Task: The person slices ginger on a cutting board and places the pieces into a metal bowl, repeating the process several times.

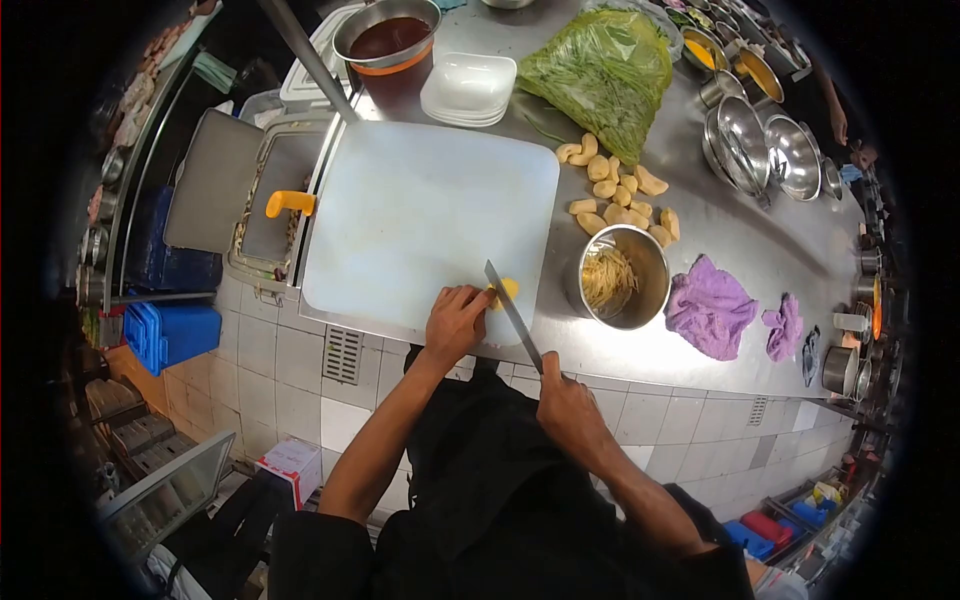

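We are reaching both forearms up from the bottom of the frame. Our left hand (460, 322) is curling its fingers down onto the yellow piece (511, 288), just right of the frame's centre, and is pinning it to the board (430, 220). Our right hand (572, 408), lower and to the right, is gripping the knife (524, 334) by its handle; the blade is slanting up and left across the piece.

The board is lying on the steel counter (600, 358). Right of centre, the pot (655, 285) is holding pale strips (608, 280), with peeled chunks (625, 195) lying above it and the purple cloth (713, 308) beside it. The bag (610, 75) is resting at upper right of centre. Floor tiles (255, 370) are showing at lower left.

The board's near edge is running close under our hands; its white surface is stretching up and left, towards the bucket (395, 88) and dishes (468, 92).
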`<state>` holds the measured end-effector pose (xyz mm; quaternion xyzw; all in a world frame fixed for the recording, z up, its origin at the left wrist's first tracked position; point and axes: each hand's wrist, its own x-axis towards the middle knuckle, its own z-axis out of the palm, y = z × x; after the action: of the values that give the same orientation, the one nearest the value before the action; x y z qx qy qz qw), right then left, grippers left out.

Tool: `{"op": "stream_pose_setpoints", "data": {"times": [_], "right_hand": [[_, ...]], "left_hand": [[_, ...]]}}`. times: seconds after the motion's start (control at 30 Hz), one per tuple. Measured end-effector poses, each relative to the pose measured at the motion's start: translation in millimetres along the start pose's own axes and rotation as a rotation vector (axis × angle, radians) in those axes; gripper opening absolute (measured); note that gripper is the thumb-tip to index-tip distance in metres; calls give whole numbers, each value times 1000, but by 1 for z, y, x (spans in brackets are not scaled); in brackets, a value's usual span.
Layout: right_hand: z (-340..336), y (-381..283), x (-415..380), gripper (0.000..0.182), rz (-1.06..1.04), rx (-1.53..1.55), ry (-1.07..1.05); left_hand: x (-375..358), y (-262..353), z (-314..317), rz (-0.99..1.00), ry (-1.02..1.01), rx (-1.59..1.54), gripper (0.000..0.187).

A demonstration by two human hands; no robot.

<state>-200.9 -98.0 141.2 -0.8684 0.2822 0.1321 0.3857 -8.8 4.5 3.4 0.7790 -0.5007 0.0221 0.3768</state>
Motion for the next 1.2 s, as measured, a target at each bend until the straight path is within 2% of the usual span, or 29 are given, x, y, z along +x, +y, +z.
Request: {"op": "stream_pose_setpoints", "data": {"times": [0.3, 0.4, 0.47, 0.6, 0.7, 0.77, 1.1, 1.2], "right_hand": [[-1, 3, -6, 13, 22, 11, -7], [11, 8, 9, 13, 44, 22, -29], [32, 21, 25, 25, -62, -43, 54], [28, 18, 28, 24, -7, -17, 35], [26, 16, 26, 25, -45, -24, 36], [19, 12, 24, 15, -42, 2, 55], [2, -2, 3, 15, 60, -7, -58], [25, 12, 18, 15, -3, -3, 12]], "left_hand": [[2, -2, 1, -2, -15, -14, 34], [4, -3, 1, 15, -5, -9, 32], [4, -1, -2, -13, -19, -21, 28], [0, -3, 4, -23, 54, -50, 23], [1, 0, 1, -24, 54, -47, 20], [4, 1, -3, -7, 12, -30, 22], [-1, -4, 0, -5, -32, -11, 34], [-1, -1, -2, -1, -45, -18, 36]]}}
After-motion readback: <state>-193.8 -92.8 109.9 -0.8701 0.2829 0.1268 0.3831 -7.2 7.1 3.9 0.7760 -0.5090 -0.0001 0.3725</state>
